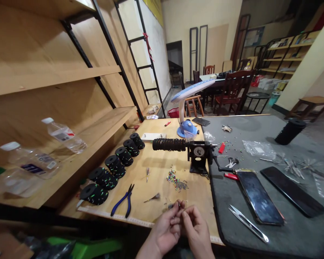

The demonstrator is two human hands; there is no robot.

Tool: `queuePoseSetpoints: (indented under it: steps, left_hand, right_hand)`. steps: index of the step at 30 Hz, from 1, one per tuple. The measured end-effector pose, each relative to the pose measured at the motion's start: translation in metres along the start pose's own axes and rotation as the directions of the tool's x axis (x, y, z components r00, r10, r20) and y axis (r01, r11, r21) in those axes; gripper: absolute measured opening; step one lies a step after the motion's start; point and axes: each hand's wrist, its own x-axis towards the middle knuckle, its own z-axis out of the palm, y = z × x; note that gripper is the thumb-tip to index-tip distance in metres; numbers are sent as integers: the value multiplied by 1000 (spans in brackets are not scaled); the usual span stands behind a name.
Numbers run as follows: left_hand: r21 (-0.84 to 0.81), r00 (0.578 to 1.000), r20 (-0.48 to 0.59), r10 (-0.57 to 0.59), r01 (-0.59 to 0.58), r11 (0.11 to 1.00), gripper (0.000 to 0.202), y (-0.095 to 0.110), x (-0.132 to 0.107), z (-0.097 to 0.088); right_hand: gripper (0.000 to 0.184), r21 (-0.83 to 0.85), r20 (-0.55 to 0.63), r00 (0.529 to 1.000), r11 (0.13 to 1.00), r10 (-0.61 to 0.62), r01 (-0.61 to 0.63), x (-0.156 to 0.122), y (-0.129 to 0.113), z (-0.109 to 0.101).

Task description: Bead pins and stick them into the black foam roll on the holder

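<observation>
My left hand point(167, 228) and my right hand point(196, 226) meet at the table's front edge, fingertips pinched close together. Whatever lies between them is too small to make out. Just beyond sits a pile of small coloured beads point(172, 176) beside a heap of small grey metal pieces point(181, 185). Blue-handled pliers point(124, 201) lie to the left with their jaws apart. Two small feathery tufts on thin stems rest nearby, one tuft point(153, 197) close to my left hand and another tuft point(147, 174) farther back. A black hand-cranked winder point(199, 156) carries a ridged black roll point(169, 144).
Several black foam spools point(115, 166) line the table's left side. A blue desk lamp point(187, 127) stands behind the winder. On the grey mat at right lie a phone point(259, 198), a black slab-like device point(293, 190) and thread snips point(248, 223). Plastic bottles point(64, 135) occupy the left shelf.
</observation>
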Motion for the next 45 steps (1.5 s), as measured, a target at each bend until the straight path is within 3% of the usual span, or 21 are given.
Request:
queuePoseSetpoints:
  steps: [24, 31, 45]
  left_hand:
    - [-71, 1000, 20, -12, 13, 997, 23, -5, 1, 2]
    - [-37, 999, 47, -6, 8, 999, 14, -6, 1, 1]
    - [-28, 998, -11, 56, -56, 998, 12, -6, 2, 0]
  right_hand:
    - [34, 104, -16, 998, 993, 66, -64, -1, -8, 6]
    - [34, 41, -48, 999, 999, 20, -18, 1, -2, 6]
    - [35, 9, -34, 999, 1000, 13, -12, 2, -6, 5]
